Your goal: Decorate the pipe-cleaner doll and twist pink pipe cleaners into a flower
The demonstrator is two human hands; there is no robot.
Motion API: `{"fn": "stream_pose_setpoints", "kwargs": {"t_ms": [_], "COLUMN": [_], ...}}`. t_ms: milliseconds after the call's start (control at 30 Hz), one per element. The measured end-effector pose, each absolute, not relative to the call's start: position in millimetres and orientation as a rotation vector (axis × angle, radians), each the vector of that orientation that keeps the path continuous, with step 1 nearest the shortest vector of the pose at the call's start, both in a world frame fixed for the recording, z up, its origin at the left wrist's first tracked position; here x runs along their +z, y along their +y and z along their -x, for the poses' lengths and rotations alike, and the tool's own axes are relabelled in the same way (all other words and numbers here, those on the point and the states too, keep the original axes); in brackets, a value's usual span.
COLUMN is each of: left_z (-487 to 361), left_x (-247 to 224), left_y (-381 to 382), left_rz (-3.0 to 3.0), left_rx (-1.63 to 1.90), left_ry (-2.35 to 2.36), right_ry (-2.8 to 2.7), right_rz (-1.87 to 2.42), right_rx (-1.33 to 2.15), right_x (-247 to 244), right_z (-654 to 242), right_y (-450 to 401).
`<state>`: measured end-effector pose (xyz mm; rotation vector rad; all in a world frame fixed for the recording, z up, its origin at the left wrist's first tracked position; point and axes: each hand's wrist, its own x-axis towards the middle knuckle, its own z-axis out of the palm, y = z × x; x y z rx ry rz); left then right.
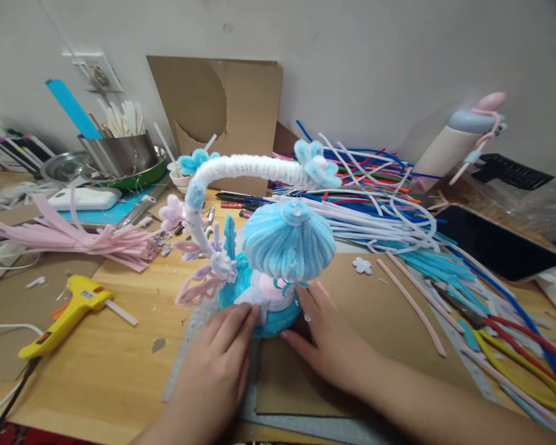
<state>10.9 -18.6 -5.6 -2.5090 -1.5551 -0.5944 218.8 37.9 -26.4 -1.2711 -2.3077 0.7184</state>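
No readable text; label [87,294] on glue gun [65,316] blurred.

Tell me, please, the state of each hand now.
Left hand: fingers touching the blue craft's base; grip cannot be told.
Right hand: open, thumb apart, at the base's right side.

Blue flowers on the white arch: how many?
2: left flower on the upper-left bend of the arch, right flower at its right end; others may be hidden.

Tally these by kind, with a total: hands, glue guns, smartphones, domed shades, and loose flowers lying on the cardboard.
Hands (left hand, right hand): 2
Yellow hot glue gun: 1
Smartphone: 1
Domed blue shade: 1
Loose white flower: 1
Total: 6
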Motion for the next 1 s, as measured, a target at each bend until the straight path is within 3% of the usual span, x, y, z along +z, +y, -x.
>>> {"fn": "stream_pose_setpoints", "kwargs": {"t_ms": [767, 1000], "left_z": [-12, -4], "left_x": [-8, -9], "left_y": [-20, -38], "left_rz": [2.510, 2.385], "left_rx": [-0.583, -0.937], "left_ry": [-1.530, -1.605], "right_ry": [-2.358, -2.388], "right_rz": [1.307, 1.280], "right_rx": [0.721, 0.608], "right_x": [-26, -36], "right_z": [-219, -221], "right_y": [38, 37]}}
